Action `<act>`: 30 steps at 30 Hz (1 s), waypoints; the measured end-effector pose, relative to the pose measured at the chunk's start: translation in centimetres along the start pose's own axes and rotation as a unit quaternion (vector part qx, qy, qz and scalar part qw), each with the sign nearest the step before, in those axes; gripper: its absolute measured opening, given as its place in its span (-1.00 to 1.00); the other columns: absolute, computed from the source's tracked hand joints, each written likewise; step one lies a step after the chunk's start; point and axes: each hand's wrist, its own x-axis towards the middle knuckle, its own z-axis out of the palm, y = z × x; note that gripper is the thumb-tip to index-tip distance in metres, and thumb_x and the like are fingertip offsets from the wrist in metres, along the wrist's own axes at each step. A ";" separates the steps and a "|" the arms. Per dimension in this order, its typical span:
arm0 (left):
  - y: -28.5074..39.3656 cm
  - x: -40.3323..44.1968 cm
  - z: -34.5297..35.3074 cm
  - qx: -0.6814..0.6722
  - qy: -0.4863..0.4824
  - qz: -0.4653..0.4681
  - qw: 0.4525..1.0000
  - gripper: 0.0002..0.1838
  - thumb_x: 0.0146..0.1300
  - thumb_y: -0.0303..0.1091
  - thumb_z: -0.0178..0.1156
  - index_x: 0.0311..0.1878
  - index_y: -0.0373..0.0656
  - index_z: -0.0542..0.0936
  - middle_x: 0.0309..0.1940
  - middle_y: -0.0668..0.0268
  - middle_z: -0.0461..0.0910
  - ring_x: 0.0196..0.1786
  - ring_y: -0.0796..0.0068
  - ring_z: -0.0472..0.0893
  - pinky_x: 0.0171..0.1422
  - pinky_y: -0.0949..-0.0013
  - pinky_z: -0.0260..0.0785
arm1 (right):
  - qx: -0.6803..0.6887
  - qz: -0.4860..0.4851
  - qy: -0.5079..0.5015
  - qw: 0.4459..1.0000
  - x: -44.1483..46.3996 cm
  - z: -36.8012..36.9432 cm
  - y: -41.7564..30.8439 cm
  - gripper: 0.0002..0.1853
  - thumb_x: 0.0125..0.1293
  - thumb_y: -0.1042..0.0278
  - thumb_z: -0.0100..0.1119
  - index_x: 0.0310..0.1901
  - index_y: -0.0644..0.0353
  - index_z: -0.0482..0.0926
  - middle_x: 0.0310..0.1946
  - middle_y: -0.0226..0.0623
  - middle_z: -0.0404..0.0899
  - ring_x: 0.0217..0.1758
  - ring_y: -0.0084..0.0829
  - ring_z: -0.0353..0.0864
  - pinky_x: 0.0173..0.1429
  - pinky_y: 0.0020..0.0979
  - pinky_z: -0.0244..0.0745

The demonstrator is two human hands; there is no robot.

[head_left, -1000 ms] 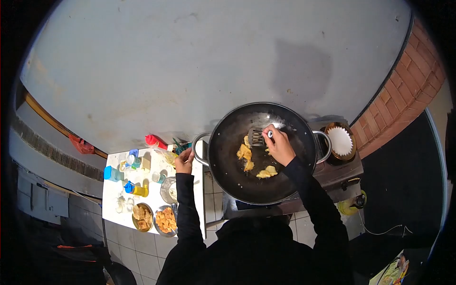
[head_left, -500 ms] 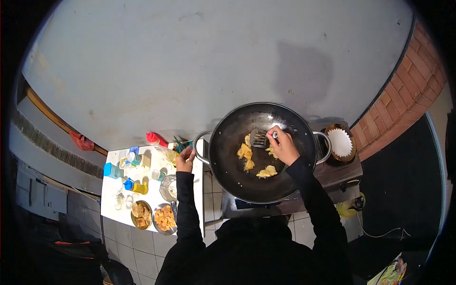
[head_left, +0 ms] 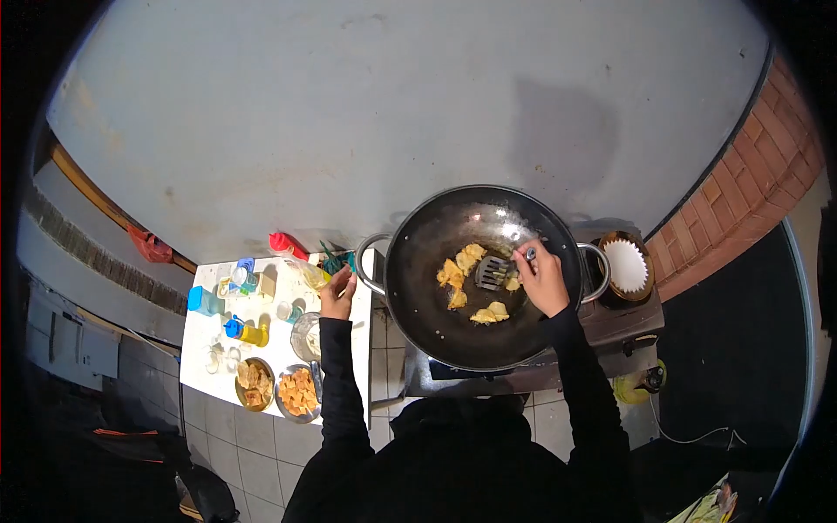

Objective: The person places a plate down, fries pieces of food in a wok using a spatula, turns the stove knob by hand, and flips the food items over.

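A large dark wok [head_left: 423,305] holds several pieces of browned food [head_left: 451,275] that look fried. My right hand [head_left: 545,283] is closed around the handle of a slotted spatula [head_left: 493,272], whose blade rests low in the wok among the pieces. At the wok's left side, my left hand [head_left: 336,296] is raised, its fingers stretched upward and slightly apart. Its fingertips are close beside the left loop handle [head_left: 368,283]; whether they touch it I cannot tell.
The white table [head_left: 202,353] at left bears a plate of orange-brown pieces [head_left: 298,394], a bowl of browned pieces [head_left: 254,383], a yellow bottle with blue cap [head_left: 247,331] and a red-capped bottle [head_left: 286,245]. A paper-lined bowl [head_left: 626,266] stands right of the wok.
The spatula blade has moved right and toward me with my right hand. A piece near the blade now lies beside the left group, more in view. My left hand stays near the handle.
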 end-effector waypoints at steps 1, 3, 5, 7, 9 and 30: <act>0.1 -0.3 0.1 -0.004 -0.002 -0.001 1.000 -0.56 0.28 -0.35 0.23 0.16 -0.38 0.46 -0.04 0.11 0.59 -0.02 0.41 0.60 0.10 0.41 0.43 | 0.015 -0.017 0.007 1.000 -0.2 0.5 0.2 -0.88 0.28 0.40 0.15 -0.28 0.24 0.44 -0.70 -0.18 0.37 -0.70 -0.32 0.37 -0.54 -0.29 0.17; 0.5 -0.8 0.3 -0.007 -0.003 -0.008 1.000 -0.57 0.28 -0.35 0.23 0.16 -0.37 0.46 -0.03 0.12 0.59 -0.01 0.41 0.60 0.11 0.40 0.42 | 0.009 -0.009 0.004 1.000 -0.3 0.8 -0.2 -0.88 0.27 0.40 0.16 -0.28 0.24 0.45 -0.71 -0.15 0.37 -0.70 -0.28 0.39 -0.54 -0.29 0.17; 0.4 -1.0 0.3 -0.025 -0.012 -0.019 0.999 -0.56 0.28 -0.35 0.24 0.16 -0.36 0.46 -0.01 0.12 0.58 0.01 0.40 0.59 0.13 0.39 0.41 | 0.008 -0.012 0.015 1.000 -0.1 1.0 0.8 -0.88 0.28 0.40 0.15 -0.28 0.24 0.45 -0.71 -0.16 0.38 -0.70 -0.29 0.39 -0.54 -0.30 0.18; 0.6 -1.1 0.3 -0.019 -0.013 -0.007 1.000 -0.55 0.27 -0.34 0.24 0.17 -0.37 0.46 -0.01 0.12 0.58 0.01 0.39 0.59 0.13 0.39 0.42 | 0.007 -0.016 0.027 0.999 0.3 1.3 1.4 -0.88 0.28 0.40 0.14 -0.29 0.24 0.45 -0.70 -0.16 0.38 -0.70 -0.31 0.40 -0.54 -0.31 0.19; 0.9 -1.3 0.3 -0.013 -0.014 0.005 1.000 -0.55 0.27 -0.34 0.24 0.17 -0.37 0.46 -0.01 0.12 0.58 0.01 0.39 0.59 0.13 0.39 0.42 | 0.016 -0.028 0.061 0.998 0.6 1.5 1.8 -0.89 0.28 0.40 0.14 -0.30 0.23 0.44 -0.68 -0.16 0.42 -0.70 -0.32 0.40 -0.53 -0.30 0.21; 1.9 -2.2 -0.4 -0.026 -0.020 -0.013 0.999 -0.57 0.30 -0.32 0.21 0.17 -0.34 0.47 -0.02 0.12 0.59 -0.01 0.38 0.60 0.10 0.40 0.42 | 0.173 0.036 0.078 0.981 2.3 2.3 0.3 -0.91 0.40 0.50 0.00 -0.27 0.30 0.35 -0.35 -0.25 0.58 -0.62 -0.62 0.49 -0.58 -0.58 0.34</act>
